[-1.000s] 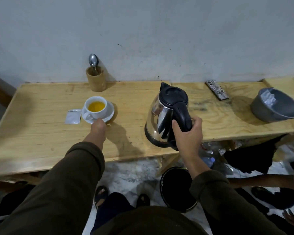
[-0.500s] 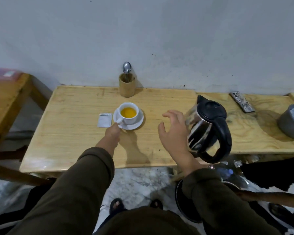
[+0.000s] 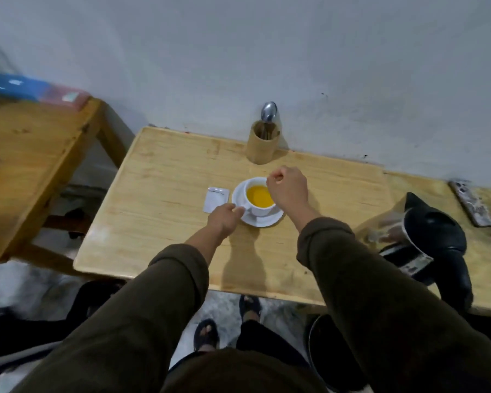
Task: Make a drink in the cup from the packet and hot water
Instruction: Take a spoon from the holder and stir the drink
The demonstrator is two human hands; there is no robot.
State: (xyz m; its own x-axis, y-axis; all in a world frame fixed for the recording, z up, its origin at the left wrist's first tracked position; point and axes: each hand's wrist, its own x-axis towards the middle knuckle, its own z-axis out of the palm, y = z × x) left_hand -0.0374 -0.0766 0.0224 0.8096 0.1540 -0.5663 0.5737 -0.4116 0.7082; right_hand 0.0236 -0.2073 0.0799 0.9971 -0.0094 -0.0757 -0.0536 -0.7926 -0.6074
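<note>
Now the right hand (image 3: 288, 191) has left the kettle (image 3: 425, 239) and hangs over the cup (image 3: 260, 198) of yellow drink with fingers curled in on nothing, while the left hand (image 3: 224, 219) fingers pinch the saucer (image 3: 262, 220) rim beside the packet (image 3: 215, 199) on the worktop (image 3: 165, 222).

I'm looking at a plain home tea corner: a wooden table (image 3: 159, 194) against a bare wall (image 3: 267, 52), kettle (image 3: 425, 245) and spoon holder (image 3: 262, 147) on it.
</note>
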